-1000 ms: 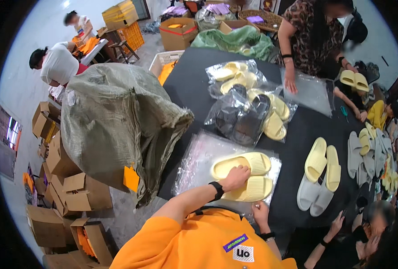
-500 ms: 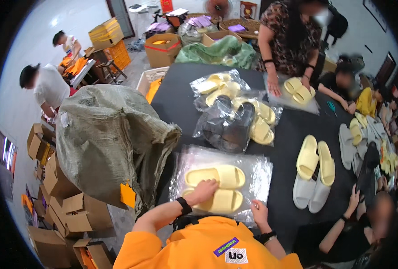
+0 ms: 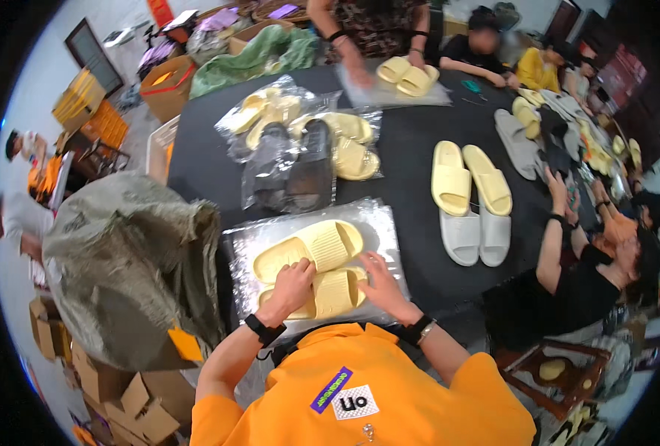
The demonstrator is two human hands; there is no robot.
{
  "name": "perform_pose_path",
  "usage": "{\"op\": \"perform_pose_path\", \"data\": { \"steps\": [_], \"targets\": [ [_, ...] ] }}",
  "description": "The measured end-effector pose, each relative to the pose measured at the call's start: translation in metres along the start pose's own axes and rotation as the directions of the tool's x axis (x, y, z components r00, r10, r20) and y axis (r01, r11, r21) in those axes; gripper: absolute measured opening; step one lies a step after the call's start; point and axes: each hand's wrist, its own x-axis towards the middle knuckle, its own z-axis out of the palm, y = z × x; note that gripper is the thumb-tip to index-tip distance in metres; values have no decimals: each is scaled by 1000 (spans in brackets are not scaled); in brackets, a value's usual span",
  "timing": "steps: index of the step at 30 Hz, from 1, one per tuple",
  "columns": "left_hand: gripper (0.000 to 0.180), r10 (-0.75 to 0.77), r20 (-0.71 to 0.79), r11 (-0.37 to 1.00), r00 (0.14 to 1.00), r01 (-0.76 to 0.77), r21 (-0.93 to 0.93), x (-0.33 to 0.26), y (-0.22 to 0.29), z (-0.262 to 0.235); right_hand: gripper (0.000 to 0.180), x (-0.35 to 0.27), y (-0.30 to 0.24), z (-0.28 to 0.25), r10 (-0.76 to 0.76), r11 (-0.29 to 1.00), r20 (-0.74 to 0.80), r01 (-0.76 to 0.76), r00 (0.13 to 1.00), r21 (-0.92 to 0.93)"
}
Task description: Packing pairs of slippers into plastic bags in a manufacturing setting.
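Two pale yellow slide slippers, the farther one [image 3: 311, 249] and the nearer one [image 3: 337, 292], lie side by side on a stack of clear plastic bags [image 3: 378, 223]. My left hand [image 3: 293, 288] is closed on the nearer slipper, its curled fingers at the inner edge between the pair. Beside the toe ends, my right hand [image 3: 383, 284] is open, fingers stretched toward the nearer slipper's toe. Whether its fingertips touch the slipper is hard to see.
Bagged yellow slippers [image 3: 356, 160] and bagged black slippers [image 3: 272, 175] lie beyond on the dark table [image 3: 411, 123]. Yellow slippers [image 3: 451, 186] overlap grey ones [image 3: 461, 241] to the right. A woven sack [image 3: 133, 275] stands left; co-workers sit or stand around.
The view has swung right, so the table appears farther left. My right hand has moved from the bags' near right edge to the slippers' toes. My left hand stays on the slippers.
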Motion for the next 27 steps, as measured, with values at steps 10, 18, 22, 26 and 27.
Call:
{"op": "perform_pose_path", "data": {
  "steps": [10,18,22,26,27],
  "targets": [
    [23,112,-32,983,993,-116,-142,26,38,0,53,11,36,-14,21,994,-117,-8,993,113],
    [31,-70,-329,868,942,-105,-486,35,47,-20,27,15,79,-92,219,912,-509,12,832,411],
    [21,-289,-151,770,945,136,-623,-1,18,2,32,32,99,-173,383,901,-747,-40,543,433],
    [16,-348,-94,723,933,203,-660,-28,5,21,50,56,128,-239,425,856,-826,131,370,500],
    [16,-349,-89,729,933,211,-651,-35,2,23,54,59,125,-244,433,824,-814,197,388,532]
  ]
}}
